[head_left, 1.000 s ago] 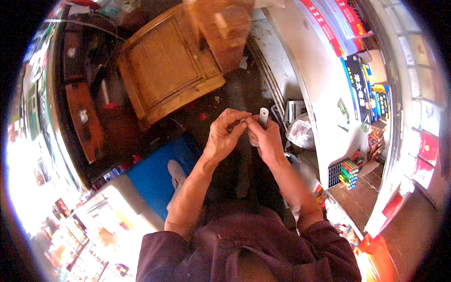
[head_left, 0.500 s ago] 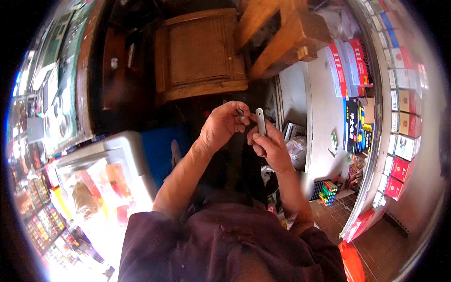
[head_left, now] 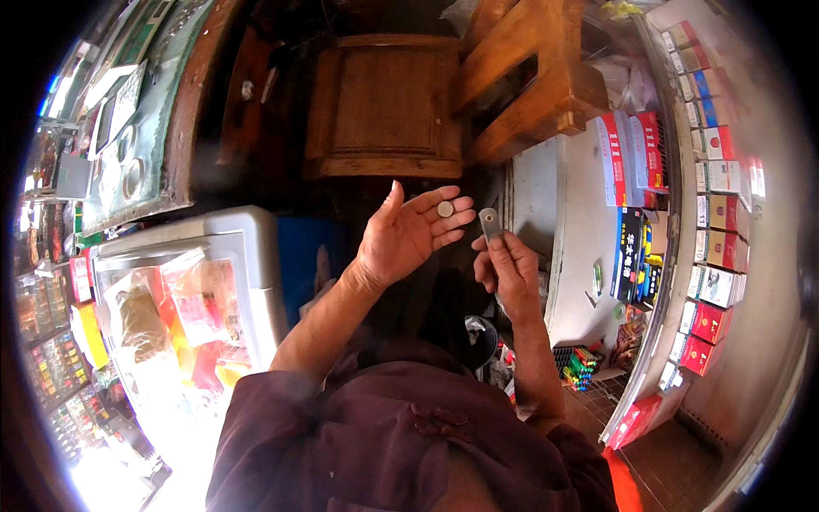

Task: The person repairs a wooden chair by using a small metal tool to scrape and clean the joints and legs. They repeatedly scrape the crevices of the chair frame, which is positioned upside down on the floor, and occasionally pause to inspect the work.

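Before a brown wooden seat (head_left: 388, 107), the outspread left hand (head_left: 399, 242) is bearing a round silver disc (head_left: 445, 209); the right hand (head_left: 514, 273) is pinching a flat grey metal strip (head_left: 490, 223) pointing lengthwise away.

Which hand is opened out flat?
The left hand: its palm is turned up, fingers stretched out, with a small round silvery disc lying on them. The right hand is curled around a flat metal piece instead.
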Demonstrator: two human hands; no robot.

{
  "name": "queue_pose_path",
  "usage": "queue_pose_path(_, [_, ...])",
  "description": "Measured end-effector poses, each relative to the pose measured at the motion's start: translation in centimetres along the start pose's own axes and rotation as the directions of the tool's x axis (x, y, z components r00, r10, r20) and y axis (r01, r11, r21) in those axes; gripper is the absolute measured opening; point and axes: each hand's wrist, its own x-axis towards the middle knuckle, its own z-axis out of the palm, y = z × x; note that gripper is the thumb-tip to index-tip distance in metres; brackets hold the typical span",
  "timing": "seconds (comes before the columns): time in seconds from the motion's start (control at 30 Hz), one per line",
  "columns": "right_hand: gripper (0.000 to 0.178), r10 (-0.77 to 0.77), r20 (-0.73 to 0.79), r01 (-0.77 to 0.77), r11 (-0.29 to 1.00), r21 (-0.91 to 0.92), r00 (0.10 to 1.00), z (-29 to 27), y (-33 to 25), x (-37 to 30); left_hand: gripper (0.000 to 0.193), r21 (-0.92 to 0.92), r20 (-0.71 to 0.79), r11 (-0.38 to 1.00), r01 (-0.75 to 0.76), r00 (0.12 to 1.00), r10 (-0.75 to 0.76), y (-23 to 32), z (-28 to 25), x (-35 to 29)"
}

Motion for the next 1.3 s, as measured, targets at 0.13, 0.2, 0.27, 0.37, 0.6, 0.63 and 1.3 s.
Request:
queue_pose_path(0.13, [0.027,-0.043,0.034,0.046,0.995,-0.083,0.998,0.5,-0.4,-0.6,0.072,0.000,0.032,1.000,0.011,0.999,-0.011,-0.4,0.1,0.1])
queue_pose_path(0.2, [0.025,-0.070,0.020,0.071,0.994,-0.082,0.997,0.6,-0.3,-0.4,0.071,-0.005,0.052,1.000,0.006,0.999,-0.006,-0.4,0.2,0.2])
queue_pose_path(0.27, [0.023,-0.071,-0.040,0.070,0.997,-0.037,0.997,0.7,-0.3,-0.4,0.070,0.001,0.054,1.000,0.003,0.999,-0.003,-0.2,0.3,0.3])
queue_pose_path(0.37, [0.019,-0.164,-0.162,0.148,0.983,-0.111,0.973,0.8,-0.6,-0.4,0.069,0.035,0.022,0.999,0.018,1.000,-0.019,-0.2,0.5,0.5])
queue_pose_path(0.6, [0.025,-0.623,-0.056,0.375,0.537,-0.755,0.780,1.2,0.5,0.9,0.064,0.202,0.047,0.974,0.101,0.993,-0.113,-2.1,0.2,0.4])
queue_pose_path(0.63, [0.030,-0.610,-0.005,0.347,0.457,-0.819,0.792,1.0,1.2,0.9,0.064,0.229,-0.002,0.966,0.120,0.992,-0.123,-2.5,0.5,0.3])
queue_pose_path(1.3, [0.027,-0.857,-0.406,-0.235,0.343,-0.909,0.317,-23.1,-13.2,12.9,0.035,0.361,-0.511,0.887,0.286,0.857,-0.069,0.1,-5.5,-3.0])
